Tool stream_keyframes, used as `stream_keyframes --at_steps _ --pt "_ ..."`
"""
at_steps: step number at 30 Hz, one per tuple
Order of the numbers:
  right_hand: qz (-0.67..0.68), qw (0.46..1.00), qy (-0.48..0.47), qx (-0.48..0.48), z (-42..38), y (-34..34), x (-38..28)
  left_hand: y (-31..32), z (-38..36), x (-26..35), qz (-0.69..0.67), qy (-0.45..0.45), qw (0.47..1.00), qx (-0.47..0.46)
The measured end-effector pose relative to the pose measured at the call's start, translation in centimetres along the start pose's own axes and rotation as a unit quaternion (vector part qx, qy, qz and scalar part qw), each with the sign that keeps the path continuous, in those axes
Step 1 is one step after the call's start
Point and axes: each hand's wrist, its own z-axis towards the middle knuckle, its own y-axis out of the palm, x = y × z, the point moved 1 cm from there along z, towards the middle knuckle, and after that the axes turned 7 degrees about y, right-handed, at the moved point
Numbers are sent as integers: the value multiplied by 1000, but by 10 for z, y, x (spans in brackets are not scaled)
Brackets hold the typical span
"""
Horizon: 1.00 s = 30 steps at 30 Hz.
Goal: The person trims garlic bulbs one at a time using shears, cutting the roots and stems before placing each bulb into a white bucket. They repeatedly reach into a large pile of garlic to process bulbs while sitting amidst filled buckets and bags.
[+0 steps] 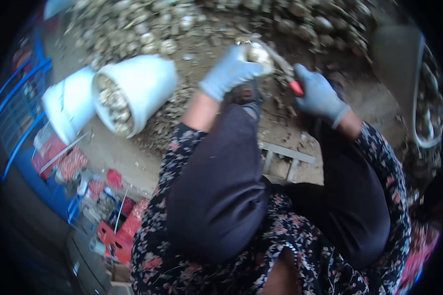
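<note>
My left hand (233, 71), in a pale glove, is closed around a whitish garlic bulb (260, 55) above the dirt floor. My right hand (321, 93), gloved too, grips a red-handled knife (279, 60). Its long greyish blade slants up and left, reaching the far side of the bulb. Motion blur hides whether the edge touches the garlic. Beyond both hands lies a large heap of garlic bulbs (145, 29).
To the left, a white bucket (150, 81) lies tipped with garlic inside, against another white bucket (74, 101). A pale container (398, 64) stands right. Blue metal rails (22, 81), a red crate (112, 241) and red mesh bags (74, 162) are at left. Scraps litter the floor.
</note>
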Motion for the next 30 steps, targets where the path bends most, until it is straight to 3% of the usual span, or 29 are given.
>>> stream_keyframes --at_steps 3,5,6,7,8,10,11,12,13,15,16,18,20,21,23,24,25,26,28,30 --pt "119 991 25 52 -4 15 14 -10 -16 6 -54 32 995 72" --pt "144 987 33 68 -6 12 20 -22 -29 22 40 150 942 296" --pt "186 975 120 24 -6 12 27 -46 -35 24 98 151 915 361" --pt "226 951 209 -19 -8 13 30 -79 -49 13 174 189 851 458" --pt "225 952 206 -18 -11 13 26 -100 -69 30 123 204 814 530" --pt "183 971 154 10 -17 8 19 -154 -125 58 328 169 699 612" --pt "166 978 124 11 -14 20 35 -158 -145 72 511 101 535 665" --pt "166 977 136 20 -13 24 38 -190 -176 68 573 35 522 631" --pt "145 981 131 -10 -11 23 38 -203 -191 70 598 -136 519 596" --pt "121 983 136 -36 -14 11 31 -316 -258 -4 562 -148 633 512" --pt "121 982 142 -35 -15 6 26 -294 -233 9 559 -136 646 503" --pt "93 984 147 -23 -13 13 36 -206 -180 74 785 -42 314 532" --pt "100 980 166 -44 -10 12 34 -162 -107 88 495 159 633 575" --pt "95 980 167 -51 -8 11 34 -127 -63 91 330 127 773 526" --pt "100 977 178 -56 -6 5 29 -91 21 64 492 195 785 322" --pt "107 975 187 -61 -5 3 28 -69 56 63 481 25 850 213" --pt "108 974 191 -60 -4 3 30 -69 93 32 489 7 862 135" --pt "104 976 186 -43 -5 6 32 -60 116 16 540 -1 833 123" --pt "102 977 185 -28 -7 7 33 -50 124 12 503 -10 859 96" --pt "130 972 193 -36 -2 0 32 -34 138 12 562 -132 810 101"
